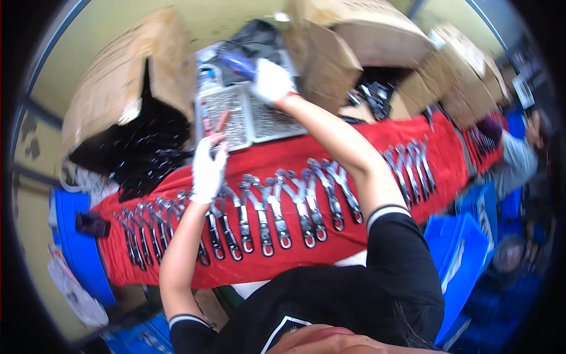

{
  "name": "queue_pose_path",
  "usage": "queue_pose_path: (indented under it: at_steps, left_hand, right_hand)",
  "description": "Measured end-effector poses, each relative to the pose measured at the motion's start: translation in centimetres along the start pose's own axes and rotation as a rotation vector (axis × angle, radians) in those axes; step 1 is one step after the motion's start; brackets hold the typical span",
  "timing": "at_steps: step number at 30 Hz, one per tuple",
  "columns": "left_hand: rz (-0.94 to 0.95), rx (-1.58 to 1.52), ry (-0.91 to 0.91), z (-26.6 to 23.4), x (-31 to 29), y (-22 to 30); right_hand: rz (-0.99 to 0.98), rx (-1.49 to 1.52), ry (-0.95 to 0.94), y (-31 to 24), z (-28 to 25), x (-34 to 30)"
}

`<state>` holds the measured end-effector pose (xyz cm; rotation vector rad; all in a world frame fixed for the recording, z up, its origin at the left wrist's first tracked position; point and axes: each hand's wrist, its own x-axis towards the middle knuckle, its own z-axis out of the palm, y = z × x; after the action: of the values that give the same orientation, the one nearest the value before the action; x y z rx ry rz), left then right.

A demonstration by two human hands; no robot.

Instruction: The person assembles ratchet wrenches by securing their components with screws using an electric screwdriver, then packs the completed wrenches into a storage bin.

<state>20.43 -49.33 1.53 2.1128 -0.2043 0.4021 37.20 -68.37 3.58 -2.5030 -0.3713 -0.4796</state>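
Note:
My left hand (209,170), in a white glove with bare fingertips, is closed at the near edge of a grey tray (248,112). Its fingertips meet the lower end of a short reddish-brown piece (223,121), whose kind I cannot make out. Farther forward, my white-gloved right hand (272,82) is closed around a blurred blue-purple object (237,64) above the trays. Small shiny metal parts (227,109) fill the tray sections. On the red cloth (295,256) in front of me lie several chrome hand tools (277,221) with long dark-lined handles, many crossing at their upper ends.
An open cardboard box (112,88) spills black parts (147,168) at the left. Another box (330,65) with dark metal pieces (375,97) stands at the right. Blue bins (457,248) flank the table. A person (519,153) works beyond its right end.

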Motion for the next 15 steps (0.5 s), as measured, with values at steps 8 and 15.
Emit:
queue_pose_path:
  at_steps: [8, 15]
  left_hand:
    - [-0.259, -0.097, -0.118, 7.2, -4.7, 7.4]
    - [-0.168, -0.361, -0.263, 16.5, -11.2, 16.2]
  right_hand:
    - [-0.062, 0.919, -0.129, -8.3, -13.4, -12.1]
    - [0.261, 1.372, -0.447, 0.8, -22.2, -21.6]
